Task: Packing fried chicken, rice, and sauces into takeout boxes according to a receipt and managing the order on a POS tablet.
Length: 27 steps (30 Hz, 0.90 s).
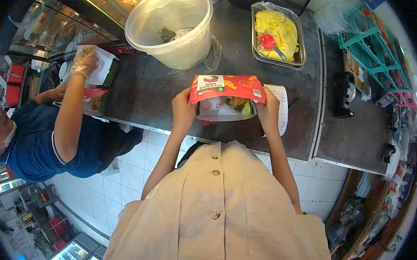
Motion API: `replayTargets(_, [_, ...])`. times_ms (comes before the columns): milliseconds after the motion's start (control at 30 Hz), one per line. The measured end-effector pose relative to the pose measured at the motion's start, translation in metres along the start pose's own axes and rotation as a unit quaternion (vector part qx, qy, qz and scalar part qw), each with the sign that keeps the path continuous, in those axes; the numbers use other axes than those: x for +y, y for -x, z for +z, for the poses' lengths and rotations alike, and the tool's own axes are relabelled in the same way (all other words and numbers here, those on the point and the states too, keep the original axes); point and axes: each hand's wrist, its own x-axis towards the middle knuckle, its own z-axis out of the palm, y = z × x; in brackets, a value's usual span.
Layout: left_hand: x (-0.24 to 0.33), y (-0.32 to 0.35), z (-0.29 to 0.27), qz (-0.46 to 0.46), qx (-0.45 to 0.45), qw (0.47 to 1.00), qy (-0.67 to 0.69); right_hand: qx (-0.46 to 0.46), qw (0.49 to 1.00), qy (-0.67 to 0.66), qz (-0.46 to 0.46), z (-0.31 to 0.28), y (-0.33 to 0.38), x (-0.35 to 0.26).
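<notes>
Between my two hands is a red cardboard food box [233, 86], held up above the dark counter near its front edge. Its near side shows white packaging and food with a brown topping and greens [237, 104] inside. My left hand [184, 110] grips the box's left end, fingers partly hidden behind it. At the opposite end, my right hand [268, 112] holds the right side. Under and beside that hand lies a white printed paper [281, 100].
A large translucent bucket [170, 23] stands back left. Behind the box to the right is a metal tray [297, 64] of yellow food with a red scoop [268, 41]. Teal baskets [369, 40] and a black device [345, 95] sit far right. A gloved co-worker [67, 139] handles another box at left.
</notes>
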Motion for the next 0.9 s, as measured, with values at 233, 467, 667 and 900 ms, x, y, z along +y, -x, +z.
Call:
replayTargets(233, [-0.012,0.009,-0.005,0.041,-0.042,0.998,-0.015,0.001,1.0,-0.002,-0.03,0.006,0.017,-0.007])
replayTargets(467, [0.001,0.03,-0.022,0.108,-0.216,0.943,-0.227,-0.194,0.978,0.06,-0.047,-0.015,0.03,-0.029])
replayTargets(667, [-0.033,0.021,0.004,0.219,-0.147,0.757,-0.598,-0.164,0.917,0.315,-0.18,0.009,0.025,0.027])
replayTargets(900, [-0.007,0.028,-0.008,0.292,-0.073,0.858,-0.417,-0.311,0.862,0.237,-0.322,-0.018,0.003,0.005])
